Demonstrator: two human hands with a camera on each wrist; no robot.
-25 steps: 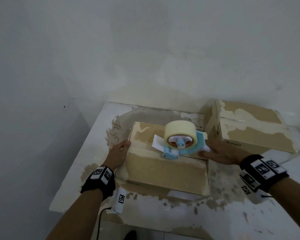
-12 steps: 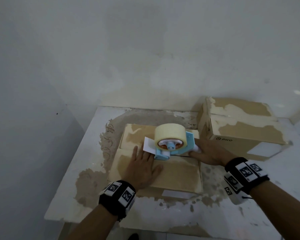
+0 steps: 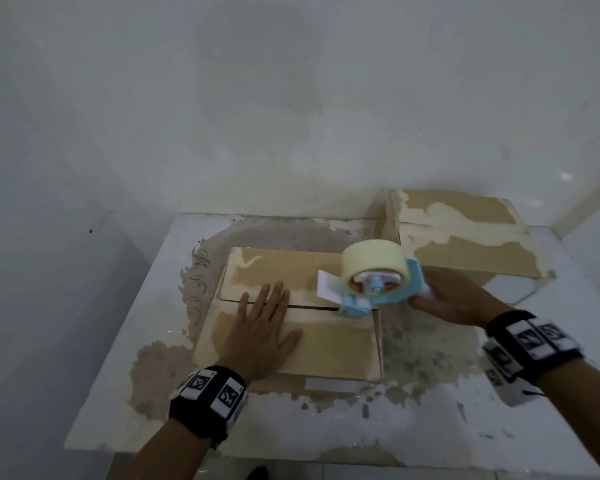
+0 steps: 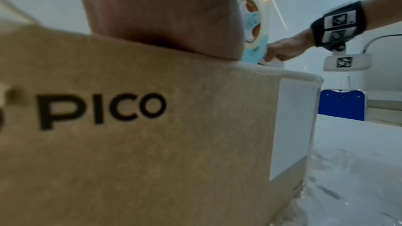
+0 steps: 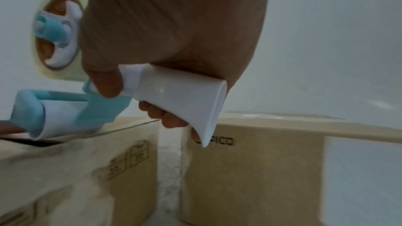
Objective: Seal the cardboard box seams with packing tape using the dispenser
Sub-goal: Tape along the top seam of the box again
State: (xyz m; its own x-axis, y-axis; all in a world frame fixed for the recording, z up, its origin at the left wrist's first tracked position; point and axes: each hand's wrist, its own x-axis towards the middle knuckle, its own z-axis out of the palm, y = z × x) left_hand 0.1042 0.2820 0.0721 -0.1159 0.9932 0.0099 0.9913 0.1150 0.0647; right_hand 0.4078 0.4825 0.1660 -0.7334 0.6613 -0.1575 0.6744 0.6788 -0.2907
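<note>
Right hand curled around the white handle of the tape dispenser, thumb on top and the other fingers wrapped below, at 3 o'clock of the near cardboard box; dispenser body light blue, carrying a pale yellow roll of packing tape, its front roller end resting on the box top at the right end of the seam, a white flap sticking out toward 9 o'clock; left hand laid flat on the near flap, fingers straight and spread, pointing to 12 o'clock, fingertips reaching across the seam, holding nothing, only pressing; seam seen as a dark line running from 9 to 3 o'clock across the top, slightly gaping near the dispenser; printed word PICO on the front side of this box, with a white label at its right corner; black wristbands with square markers on both wrists; second cardboard box at 2 o'clock, just beside the first, with a narrow gap between; both standing on a white table with worn, stained patches; pale wall behind; blue object far off in the left wrist view, too unclear to name.
</note>
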